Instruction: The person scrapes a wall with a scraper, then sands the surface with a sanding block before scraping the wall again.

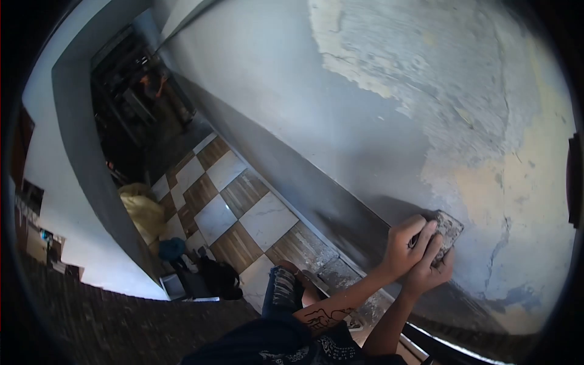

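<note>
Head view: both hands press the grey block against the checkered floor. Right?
No. The head view shows the left hand and the right hand pressing the grey block against the peeling wall, not the checkered floor, which lies further back.

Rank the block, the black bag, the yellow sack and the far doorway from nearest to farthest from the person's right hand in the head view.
1. The block: gripped by the right hand, pressed to the wall.
2. The black bag: on the floor, to the left.
3. The yellow sack: farther left, along the tiles.
4. The doorway: at the passage's far end.
</note>
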The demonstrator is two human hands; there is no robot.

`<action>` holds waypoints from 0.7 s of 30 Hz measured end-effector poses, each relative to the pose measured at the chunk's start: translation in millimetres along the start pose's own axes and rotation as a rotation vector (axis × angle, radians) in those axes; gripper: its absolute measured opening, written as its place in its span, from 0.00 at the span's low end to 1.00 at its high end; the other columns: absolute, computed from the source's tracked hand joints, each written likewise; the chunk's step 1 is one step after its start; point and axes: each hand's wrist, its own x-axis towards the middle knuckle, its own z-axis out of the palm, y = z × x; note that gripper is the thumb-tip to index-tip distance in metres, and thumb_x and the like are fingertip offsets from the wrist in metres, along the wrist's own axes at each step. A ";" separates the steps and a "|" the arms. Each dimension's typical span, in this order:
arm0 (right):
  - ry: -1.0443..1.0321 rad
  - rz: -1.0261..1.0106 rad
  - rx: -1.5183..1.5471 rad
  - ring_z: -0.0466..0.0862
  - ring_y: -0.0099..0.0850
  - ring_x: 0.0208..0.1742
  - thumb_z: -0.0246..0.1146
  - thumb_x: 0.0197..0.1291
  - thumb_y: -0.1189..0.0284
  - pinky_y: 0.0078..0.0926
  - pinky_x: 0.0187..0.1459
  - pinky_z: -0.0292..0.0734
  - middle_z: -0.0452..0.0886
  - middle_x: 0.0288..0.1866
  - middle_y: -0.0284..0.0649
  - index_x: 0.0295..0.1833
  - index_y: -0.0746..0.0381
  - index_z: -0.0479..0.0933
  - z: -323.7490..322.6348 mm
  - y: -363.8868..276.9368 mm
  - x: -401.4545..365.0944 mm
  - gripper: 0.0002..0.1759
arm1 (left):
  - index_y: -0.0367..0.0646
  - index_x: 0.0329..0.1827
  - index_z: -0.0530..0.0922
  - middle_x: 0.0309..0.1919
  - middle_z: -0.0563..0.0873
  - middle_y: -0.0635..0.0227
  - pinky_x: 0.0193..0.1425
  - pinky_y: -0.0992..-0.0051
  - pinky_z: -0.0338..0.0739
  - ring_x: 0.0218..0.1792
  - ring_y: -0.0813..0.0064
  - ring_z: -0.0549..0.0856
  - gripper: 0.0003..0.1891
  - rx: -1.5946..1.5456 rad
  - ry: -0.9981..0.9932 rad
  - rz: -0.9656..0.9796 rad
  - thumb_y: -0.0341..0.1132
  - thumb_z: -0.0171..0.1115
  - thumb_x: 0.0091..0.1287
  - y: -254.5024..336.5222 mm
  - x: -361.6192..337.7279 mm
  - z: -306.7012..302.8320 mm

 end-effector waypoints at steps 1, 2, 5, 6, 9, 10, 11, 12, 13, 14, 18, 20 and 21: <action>0.013 0.019 -0.002 0.75 0.21 0.24 0.60 0.62 0.71 0.22 0.26 0.70 0.81 0.25 0.37 0.33 0.70 0.76 0.6 3.9 -3.1 0.11 | 0.34 0.21 0.66 0.16 0.66 0.63 0.21 0.75 0.61 0.17 0.77 0.63 0.14 0.005 0.017 0.007 0.27 0.58 0.64 -1.8 -2.6 -0.9; 0.033 0.036 -0.005 0.75 0.21 0.24 0.60 0.62 0.72 0.21 0.26 0.70 0.81 0.26 0.36 0.33 0.71 0.76 2.9 6.6 -4.3 0.11 | 0.34 0.22 0.66 0.16 0.66 0.62 0.21 0.75 0.61 0.17 0.77 0.64 0.14 -0.005 0.006 0.011 0.27 0.58 0.64 -6.1 -4.5 -1.8; 0.025 -0.002 0.031 0.75 0.21 0.26 0.58 0.64 0.72 0.21 0.27 0.70 0.80 0.27 0.37 0.34 0.71 0.76 8.3 4.5 3.3 0.11 | 0.33 0.22 0.67 0.16 0.66 0.62 0.21 0.74 0.61 0.17 0.76 0.64 0.13 -0.004 0.006 0.038 0.27 0.58 0.65 -6.5 4.5 -0.2; 0.014 -0.037 0.044 0.75 0.20 0.26 0.58 0.65 0.73 0.21 0.28 0.69 0.80 0.27 0.37 0.35 0.72 0.76 10.2 -0.1 6.9 0.11 | 0.33 0.23 0.67 0.16 0.66 0.62 0.21 0.74 0.61 0.17 0.76 0.64 0.13 0.007 0.007 0.056 0.27 0.58 0.65 -1.6 11.3 -0.7; 0.008 -0.003 0.074 0.75 0.20 0.27 0.57 0.66 0.73 0.21 0.29 0.69 0.80 0.28 0.37 0.35 0.72 0.76 12.8 -14.0 10.7 0.11 | 0.33 0.23 0.67 0.17 0.66 0.61 0.21 0.74 0.60 0.17 0.74 0.63 0.13 -0.001 0.025 0.062 0.28 0.58 0.65 5.7 17.4 -3.3; 0.008 -0.009 0.074 0.75 0.20 0.27 0.57 0.66 0.73 0.21 0.29 0.69 0.80 0.28 0.37 0.35 0.72 0.76 10.5 -11.8 8.0 0.11 | 0.33 0.23 0.67 0.17 0.66 0.61 0.21 0.73 0.60 0.17 0.74 0.63 0.13 0.000 0.026 0.065 0.28 0.58 0.65 5.9 16.2 -2.5; 0.009 0.017 0.020 0.75 0.20 0.27 0.57 0.66 0.73 0.21 0.29 0.69 0.80 0.28 0.37 0.35 0.72 0.76 6.9 -5.5 1.5 0.12 | 0.33 0.23 0.67 0.17 0.66 0.61 0.21 0.73 0.60 0.17 0.74 0.63 0.13 -0.003 0.029 0.068 0.28 0.58 0.65 3.5 11.1 -2.1; 0.009 0.042 -0.034 0.75 0.21 0.27 0.57 0.66 0.73 0.21 0.29 0.69 0.80 0.28 0.38 0.36 0.72 0.76 4.9 -3.8 -1.7 0.12 | 0.33 0.23 0.67 0.17 0.66 0.61 0.21 0.73 0.60 0.17 0.74 0.63 0.13 -0.012 0.026 0.052 0.28 0.58 0.65 3.3 4.6 -3.0; 0.007 0.035 -0.030 0.75 0.21 0.27 0.57 0.66 0.73 0.21 0.29 0.69 0.80 0.28 0.38 0.36 0.72 0.76 5.3 -2.8 -1.0 0.12 | 0.33 0.23 0.67 0.17 0.66 0.61 0.20 0.73 0.60 0.17 0.74 0.62 0.13 -0.020 0.024 0.037 0.29 0.58 0.65 1.8 1.1 -3.0; 0.008 0.021 -0.012 0.75 0.20 0.28 0.56 0.66 0.72 0.21 0.29 0.69 0.80 0.28 0.37 0.36 0.72 0.76 5.9 -3.2 0.0 0.12 | 0.33 0.23 0.67 0.17 0.66 0.61 0.20 0.73 0.60 0.17 0.74 0.62 0.13 -0.022 0.029 0.039 0.29 0.58 0.65 -0.9 0.3 -1.7; 0.004 -0.008 0.101 0.75 0.20 0.27 0.56 0.66 0.73 0.20 0.28 0.68 0.80 0.27 0.36 0.35 0.71 0.76 13.6 -18.1 13.6 0.11 | 0.33 0.23 0.67 0.17 0.65 0.61 0.20 0.73 0.59 0.17 0.74 0.62 0.14 -0.009 0.027 0.075 0.29 0.58 0.65 14.6 23.0 -2.6; 0.009 -0.011 0.133 0.74 0.19 0.27 0.56 0.66 0.73 0.19 0.28 0.68 0.79 0.27 0.36 0.35 0.71 0.76 20.5 -32.3 19.4 0.11 | 0.34 0.23 0.67 0.16 0.64 0.62 0.20 0.73 0.59 0.17 0.75 0.61 0.13 -0.017 0.039 0.130 0.28 0.58 0.65 21.9 33.5 -5.2; 0.007 -0.011 0.159 0.73 0.18 0.26 0.56 0.66 0.73 0.18 0.28 0.67 0.79 0.27 0.35 0.36 0.70 0.77 22.6 -36.8 19.7 0.11 | 0.34 0.23 0.67 0.16 0.64 0.62 0.20 0.73 0.59 0.17 0.75 0.61 0.13 -0.018 0.040 0.136 0.28 0.58 0.65 23.1 34.9 -6.6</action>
